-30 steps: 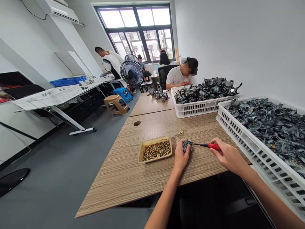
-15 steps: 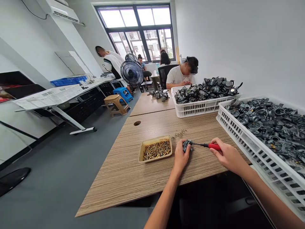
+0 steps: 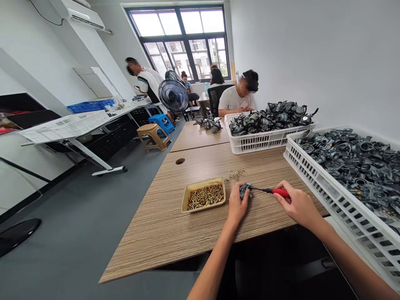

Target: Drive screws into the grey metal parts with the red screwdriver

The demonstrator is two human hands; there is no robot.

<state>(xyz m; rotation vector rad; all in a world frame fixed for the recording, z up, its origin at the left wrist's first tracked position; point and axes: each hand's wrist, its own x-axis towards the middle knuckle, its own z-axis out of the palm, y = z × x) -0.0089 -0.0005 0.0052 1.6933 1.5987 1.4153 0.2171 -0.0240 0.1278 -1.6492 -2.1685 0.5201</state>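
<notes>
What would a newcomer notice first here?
Probably the red-handled screwdriver in the right hand, aimed at a small dark part in the left hand. Next, two white baskets of dark components at right, and a tray of brassy pieces left of the hands.

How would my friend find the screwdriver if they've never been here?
Find the wood-patterned table with white baskets along its right side. At its front, the left hand holds a small dark part; the right hand holds the screwdriver, pointed at it. Its bright red handle sets it apart from the brass-coloured pieces and grey parts nearby.
</notes>
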